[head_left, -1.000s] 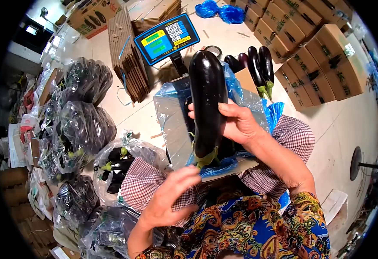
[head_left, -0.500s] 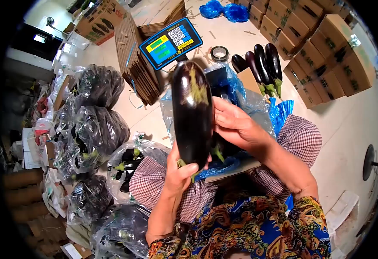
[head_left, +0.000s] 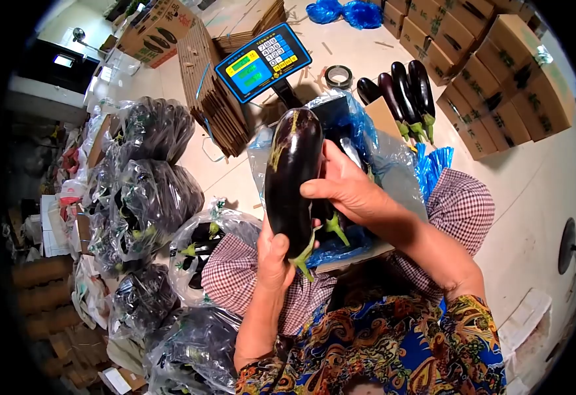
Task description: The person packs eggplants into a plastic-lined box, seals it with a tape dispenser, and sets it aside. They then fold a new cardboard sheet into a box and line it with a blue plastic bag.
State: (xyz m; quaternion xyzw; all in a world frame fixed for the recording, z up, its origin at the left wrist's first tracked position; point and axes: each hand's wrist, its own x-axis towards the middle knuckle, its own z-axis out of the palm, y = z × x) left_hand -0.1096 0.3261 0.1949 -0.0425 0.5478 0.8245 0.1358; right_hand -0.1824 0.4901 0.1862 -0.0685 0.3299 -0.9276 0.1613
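Observation:
A large dark purple eggplant [head_left: 293,181] is held nearly upright in front of me, with a yellowish scar along its upper left side. My left hand [head_left: 276,260] is closed around its lower end, close to the green stem. At the right side of the eggplant, my right hand [head_left: 354,191] grips it with the thumb across its front. Beneath my hands is a box lined with a blue plastic bag [head_left: 403,187]; other eggplants lie inside, partly hidden, one showing its green stem [head_left: 336,230].
A scale display [head_left: 261,62] stands beyond the box, beside flattened cartons [head_left: 210,92]. Several eggplants [head_left: 403,99] and a tape roll [head_left: 338,77] lie on the floor. Plastic bags of eggplants [head_left: 153,197] line the left; stacked cartons [head_left: 498,85] stand at right.
The eggplant has turned, so its scar has moved from the front to the left side. My right thumb has come across the front of the eggplant.

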